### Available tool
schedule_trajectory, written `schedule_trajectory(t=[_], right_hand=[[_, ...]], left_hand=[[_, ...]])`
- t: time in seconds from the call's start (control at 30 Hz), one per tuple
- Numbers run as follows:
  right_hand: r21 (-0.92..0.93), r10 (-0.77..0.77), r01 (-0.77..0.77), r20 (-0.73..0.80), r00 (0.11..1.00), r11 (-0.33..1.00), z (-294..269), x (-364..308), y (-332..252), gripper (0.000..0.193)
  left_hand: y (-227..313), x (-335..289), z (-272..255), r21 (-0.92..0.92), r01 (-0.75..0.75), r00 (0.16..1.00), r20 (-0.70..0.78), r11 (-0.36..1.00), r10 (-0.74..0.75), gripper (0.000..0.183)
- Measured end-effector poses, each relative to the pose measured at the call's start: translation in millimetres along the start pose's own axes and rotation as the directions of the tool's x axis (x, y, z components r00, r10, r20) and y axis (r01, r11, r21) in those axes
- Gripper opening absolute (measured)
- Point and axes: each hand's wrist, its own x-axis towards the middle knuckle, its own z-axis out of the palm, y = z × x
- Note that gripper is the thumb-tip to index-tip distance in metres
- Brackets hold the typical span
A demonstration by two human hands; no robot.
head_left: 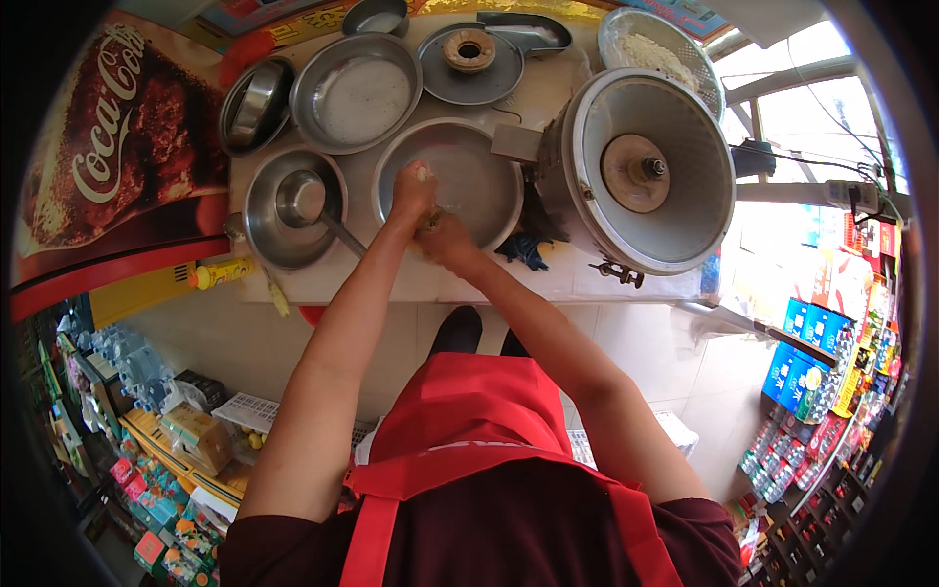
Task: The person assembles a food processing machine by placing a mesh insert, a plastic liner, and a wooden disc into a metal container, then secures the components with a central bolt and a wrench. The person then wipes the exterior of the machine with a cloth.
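Note:
Both my forearms reach forward over a wide, shallow metal basin (479, 166) on the table. My left hand (415, 194) is closed over the basin's left part, and a small pale patch shows at its top. Lower and just to the right, my right hand (448, 243) is closed too, at the basin's near rim. The two hands nearly touch, with a small yellowish-green bit between them. Whatever they hold is too small and hidden to make out. A metal ladle (301, 199) rests in a second metal bowl (264, 240) to the left, its handle pointing toward my left forearm.
A large metal drum machine (675, 220) stands right of the basin, with a dark blue cloth (528, 249) beside it. Behind are a metal pan (357, 93), a lidded pot (499, 88) and a colander (611, 44) of pale food. A red cooler (108, 235) borders the left side.

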Motion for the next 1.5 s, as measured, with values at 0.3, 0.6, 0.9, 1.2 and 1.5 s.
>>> schedule_trajectory(t=[0.3,0.6,0.9,1.2,1.5], right_hand=[[0.094,-0.211,0.229,-0.168,0.963,0.969,-7,20,41,0.081],[0.373,-0.386,0.402,-0.120,0.915,0.836,-54,-79,46,0.065],[0.203,-0.003,0.103,-0.442,0.897,0.974,-211,-230,106,0.034],[-0.013,-0.240,0.286,-0.578,0.779,0.958,-305,-287,81,0.028],[-0.109,-0.454,0.480,-0.556,0.696,0.870,-288,-257,-5,0.049]], left_hand=[[8,-37,9,-0.374,0.150,0.986,-0.005,0.915,-0.164,0.059],[41,-104,39,-0.692,0.186,0.982,0.147,0.697,-0.116,0.049],[129,-204,165,-0.717,-0.399,0.913,-0.251,0.571,0.323,0.077],[105,-183,226,-0.168,-0.737,0.604,-0.600,0.654,0.526,0.053],[40,-159,204,-0.868,-0.215,0.947,-0.297,0.448,-0.120,0.046]])
